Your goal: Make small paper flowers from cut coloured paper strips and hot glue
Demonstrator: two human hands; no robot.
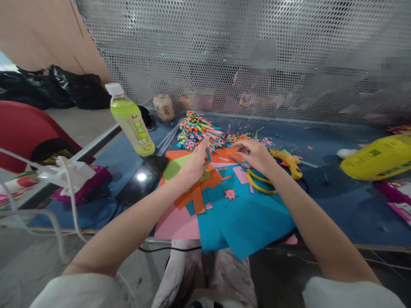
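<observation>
My left hand [194, 165] is over the coloured paper, its fingers drawn together near a heap of fringed paper pieces [195, 128]. Whatever is between those fingers is too small to make out. To its right, my right hand [256, 155] has thumb and fingers pinched, and any thing in the pinch cannot be made out. Beneath that hand lies a pair of scissors [260, 188] with yellow handles. A small pink and orange paper flower [230, 194] rests on blue paper sheets [253, 224]. Orange strips [198, 199] and a pink sheet [178, 224] lie below my left hand.
A yellow glue gun [291, 164] lies right of the scissors. On the left are a dark phone [143, 179], a drink bottle [131, 122] and a purple item [85, 186] with white cables. A yellow package [379, 158] lies at right. Perforated metal mesh [208, 55] stands behind the table.
</observation>
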